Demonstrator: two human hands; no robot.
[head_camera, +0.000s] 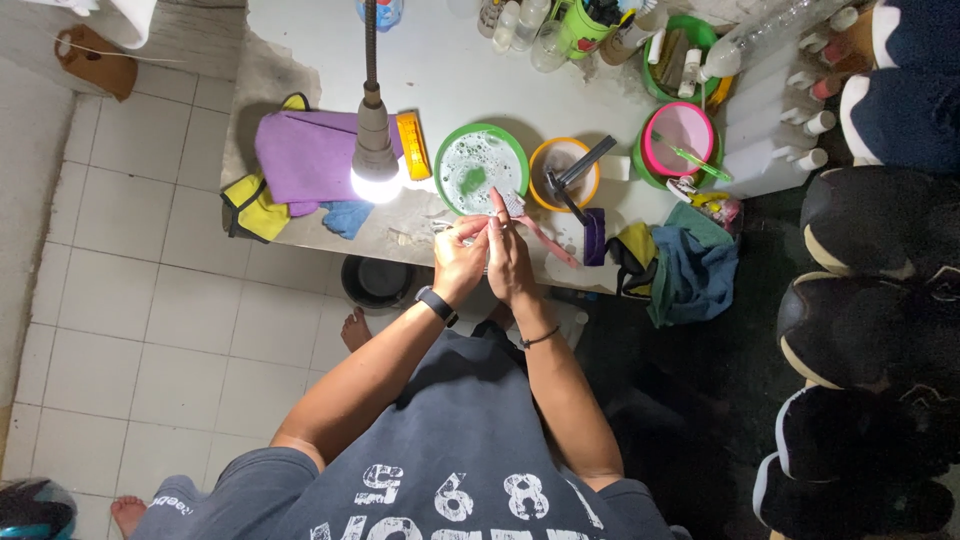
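Both hands meet over the tabletop (450, 70) edge.
Right hand (512, 255) closes on a pink brush (535, 225); left hand (458, 258) pinches something small, unclear; soapy green bowl (481, 167) waits beside.

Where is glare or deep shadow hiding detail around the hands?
Head view: the lit bulb on its gooseneck blows out white, washing out the purple cloth beside it; both hands, left hand and right hand, stay clear; the right edge's dark shoes sink into shadow.

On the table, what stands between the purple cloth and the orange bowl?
In the head view, a lit lamp bulb, a small orange block and a green bowl of soapy water lie between purple cloth and orange bowl.
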